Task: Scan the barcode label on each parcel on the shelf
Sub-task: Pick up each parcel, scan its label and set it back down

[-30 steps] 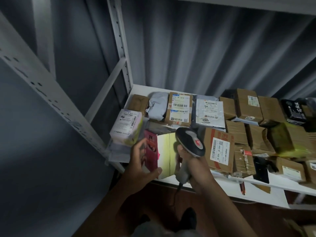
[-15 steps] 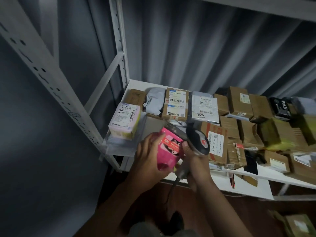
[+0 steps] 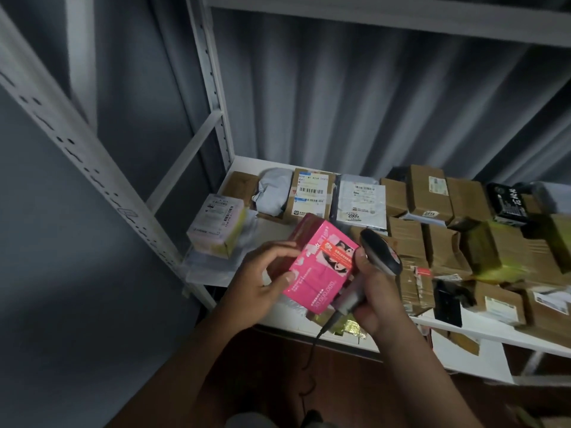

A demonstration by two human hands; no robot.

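Observation:
My left hand (image 3: 262,279) grips a bright pink box (image 3: 321,270) lifted above the front of the white shelf (image 3: 244,163), its printed pink face turned up. My right hand (image 3: 375,299) holds a dark handheld barcode scanner (image 3: 381,253) by its grey handle, right beside the pink box; its cable hangs down. No barcode label shows on the box's visible faces. Further back lie a brown parcel with a barcode label (image 3: 312,196) and a grey bag marked 2005 (image 3: 361,202).
A pale pink-and-yellow box (image 3: 217,230) sits at the shelf's left edge on clear plastic. Several brown cartons (image 3: 429,193) and a black box (image 3: 506,205) crowd the right side. White perforated uprights (image 3: 213,88) frame the left; another shelf board runs overhead.
The pink box was standing on edge on the shelf; my left hand has lifted it and turned its broad face up. The scanner stayed close beside it. The view came nearer.

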